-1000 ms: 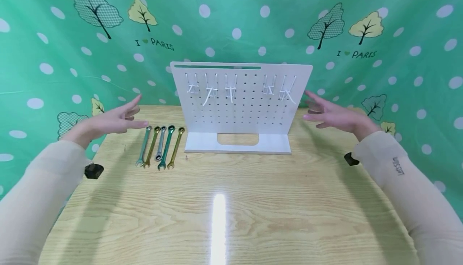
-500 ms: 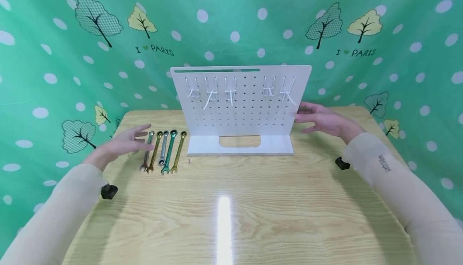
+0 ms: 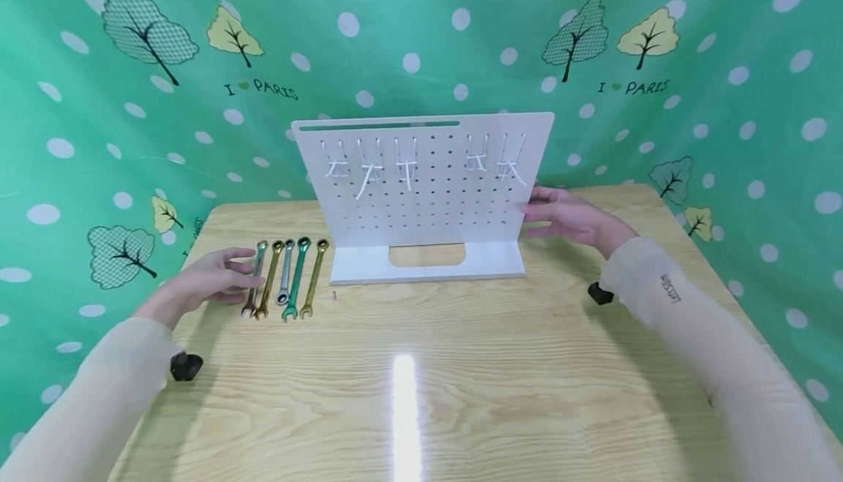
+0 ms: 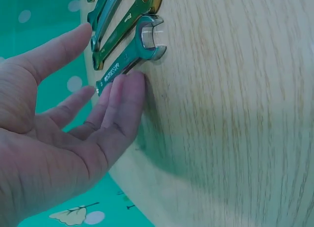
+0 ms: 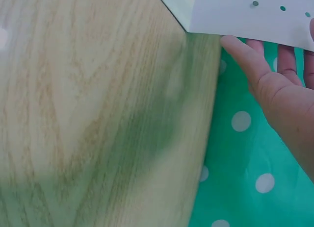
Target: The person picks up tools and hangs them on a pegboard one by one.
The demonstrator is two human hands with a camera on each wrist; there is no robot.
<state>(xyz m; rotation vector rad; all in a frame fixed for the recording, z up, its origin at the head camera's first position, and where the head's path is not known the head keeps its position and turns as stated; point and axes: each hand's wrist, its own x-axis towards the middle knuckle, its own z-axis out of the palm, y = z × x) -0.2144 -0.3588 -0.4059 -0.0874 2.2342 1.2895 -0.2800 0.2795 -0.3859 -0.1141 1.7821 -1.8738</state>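
Observation:
Several combination wrenches lie side by side left of the white pegboard (image 3: 421, 211). My left hand (image 3: 204, 281) is at the outermost teal wrench (image 3: 260, 261), its fingertips right beside the shaft. In the left wrist view, the thumb stands apart from the fingers, and the open end of this teal wrench (image 4: 147, 38) points away from the palm. My right hand (image 3: 569, 217) holds the pegboard's right edge, thumb in front and fingers passing behind. The right wrist view shows one fingertip (image 5: 226, 39) at the lower edge of the panel; the other fingers are partly hidden behind it.
White double-prong hooks (image 3: 406, 167) hang in the upper rows of the pegboard. It stands on a light wooden table (image 3: 461, 365), before a green dotted curtain (image 3: 408, 28). A tiny pinkish bit (image 3: 334, 295) lies near the base's left corner.
Both hands have come down and inward: the left from above the table to the outermost wrench, the right to the pegboard's edge. Pegboard and wrenches stay put while the head view shifts slightly.

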